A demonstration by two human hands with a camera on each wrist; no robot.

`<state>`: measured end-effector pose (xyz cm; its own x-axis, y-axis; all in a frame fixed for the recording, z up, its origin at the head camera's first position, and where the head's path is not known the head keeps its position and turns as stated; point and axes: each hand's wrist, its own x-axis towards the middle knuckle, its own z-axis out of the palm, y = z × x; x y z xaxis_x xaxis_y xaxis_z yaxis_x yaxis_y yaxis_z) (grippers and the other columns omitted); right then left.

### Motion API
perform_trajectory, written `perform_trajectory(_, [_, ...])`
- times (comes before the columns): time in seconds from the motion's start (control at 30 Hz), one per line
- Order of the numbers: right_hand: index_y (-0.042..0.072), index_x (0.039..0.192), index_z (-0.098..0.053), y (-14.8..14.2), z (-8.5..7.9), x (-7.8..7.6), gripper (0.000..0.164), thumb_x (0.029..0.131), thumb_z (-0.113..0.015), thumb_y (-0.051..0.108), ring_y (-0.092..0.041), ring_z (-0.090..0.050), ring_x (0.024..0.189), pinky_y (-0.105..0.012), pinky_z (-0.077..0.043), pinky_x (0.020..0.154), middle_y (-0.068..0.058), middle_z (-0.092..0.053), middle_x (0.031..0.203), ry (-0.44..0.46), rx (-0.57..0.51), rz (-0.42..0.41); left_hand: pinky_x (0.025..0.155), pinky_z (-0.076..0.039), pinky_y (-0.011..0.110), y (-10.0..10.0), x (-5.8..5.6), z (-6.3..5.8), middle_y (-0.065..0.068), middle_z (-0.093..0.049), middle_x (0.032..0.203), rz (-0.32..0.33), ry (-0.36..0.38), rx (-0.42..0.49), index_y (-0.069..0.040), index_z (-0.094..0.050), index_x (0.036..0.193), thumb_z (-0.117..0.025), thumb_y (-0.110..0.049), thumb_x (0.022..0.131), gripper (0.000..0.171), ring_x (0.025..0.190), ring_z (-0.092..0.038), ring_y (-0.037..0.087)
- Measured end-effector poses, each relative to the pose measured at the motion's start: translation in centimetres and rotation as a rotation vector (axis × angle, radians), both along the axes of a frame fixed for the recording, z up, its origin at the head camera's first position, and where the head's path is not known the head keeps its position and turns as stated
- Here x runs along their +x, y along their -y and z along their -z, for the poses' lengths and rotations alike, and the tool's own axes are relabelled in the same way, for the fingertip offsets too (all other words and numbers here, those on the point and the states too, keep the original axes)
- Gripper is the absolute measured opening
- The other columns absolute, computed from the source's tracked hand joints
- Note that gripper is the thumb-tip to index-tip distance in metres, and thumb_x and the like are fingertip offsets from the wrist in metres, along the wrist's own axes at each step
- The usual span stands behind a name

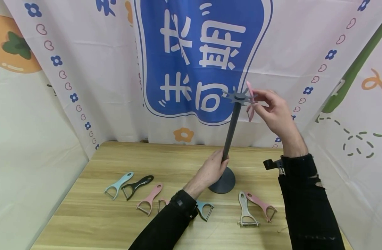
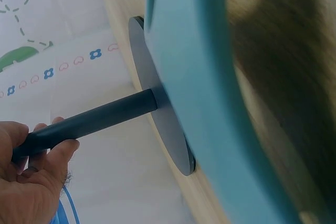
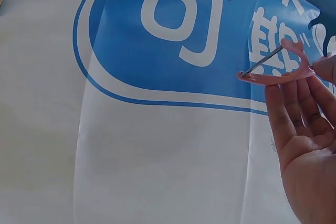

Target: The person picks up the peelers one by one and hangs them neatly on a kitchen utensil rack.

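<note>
In the head view a dark grey stand rises from its round base (image 1: pixel 223 180), its pole (image 1: pixel 232 130) leaning slightly right. A star-shaped ring of hooks (image 1: pixel 233 96) tops it. My left hand (image 1: pixel 210 169) grips the pole's lower part; the left wrist view shows thumb and fingers around the pole (image 2: pixel 100 117). Up at the hooks, my right hand (image 1: pixel 273 110) pinches a pink peeler (image 1: pixel 250 114), handle up and head hanging down beside the ring's right side. Its Y-shaped head (image 3: pixel 270 80) and metal blade show in the right wrist view, over the fingers.
On the wooden table (image 1: pixel 94 218) lie more peelers: light blue (image 1: pixel 119 184), black (image 1: pixel 138 185), pink (image 1: pixel 151 198) at left. A blue peeler (image 1: pixel 205 210) sits by my left sleeve, white (image 1: pixel 245 210) and pink (image 1: pixel 261 204) ones at right. A printed curtain (image 1: pixel 116 86) hangs behind.
</note>
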<state>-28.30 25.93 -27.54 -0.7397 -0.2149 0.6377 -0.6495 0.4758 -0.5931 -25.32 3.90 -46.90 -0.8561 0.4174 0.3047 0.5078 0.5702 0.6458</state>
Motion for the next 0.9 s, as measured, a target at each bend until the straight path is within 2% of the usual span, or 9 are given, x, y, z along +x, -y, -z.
perform_trajectory(0.27, [0.004, 0.141, -0.061, 0.5, 0.1, -0.3, 0.040, 0.101, -0.063, 0.004, -0.013, -0.060, 0.115, -0.019, -0.051, 0.098, -0.002, -0.057, 0.127, 0.002, -0.030, -0.048, 0.061, -0.050, 0.021, 0.1, 0.0, 0.0, -0.003, -0.054, 0.101, -0.001, -0.008, 0.000, -0.016, -0.057, 0.115, -0.050, -0.026, 0.110, 0.014, 0.082, -0.055, 0.011])
perform_trajectory(0.57, [0.001, 0.140, -0.061, 0.8, 0.6, -0.3, 0.039, 0.101, -0.062, 0.002, -0.014, -0.060, 0.118, -0.021, -0.052, 0.098, -0.005, -0.059, 0.129, 0.002, -0.049, -0.109, 0.063, -0.050, 0.021, 0.1, 0.1, 0.0, -0.003, -0.055, 0.102, -0.009, -0.013, -0.011, -0.015, -0.057, 0.116, -0.050, -0.027, 0.110, 0.015, 0.084, -0.056, 0.010])
perform_trajectory(0.77, [-0.002, 0.140, -0.059, 0.9, 1.1, -0.4, 0.038, 0.103, -0.060, 0.001, -0.016, -0.060, 0.120, -0.022, -0.051, 0.099, -0.005, -0.058, 0.128, 0.035, -0.086, -0.182, 0.063, -0.050, 0.020, 0.0, 0.0, 0.1, -0.003, -0.055, 0.102, -0.007, -0.015, -0.018, -0.016, -0.058, 0.115, -0.049, -0.027, 0.110, 0.015, 0.084, -0.056, 0.010])
perform_trajectory(0.9, [-0.002, 0.136, -0.062, 0.8, 1.5, -0.5, 0.033, 0.103, -0.060, 0.004, -0.014, -0.063, 0.116, -0.021, -0.051, 0.100, -0.005, -0.060, 0.125, 0.061, -0.104, -0.191, 0.063, -0.050, 0.020, 0.1, -0.1, 0.1, -0.003, -0.055, 0.102, -0.006, -0.017, -0.021, -0.016, -0.057, 0.115, -0.049, -0.027, 0.110, 0.015, 0.084, -0.056, 0.010])
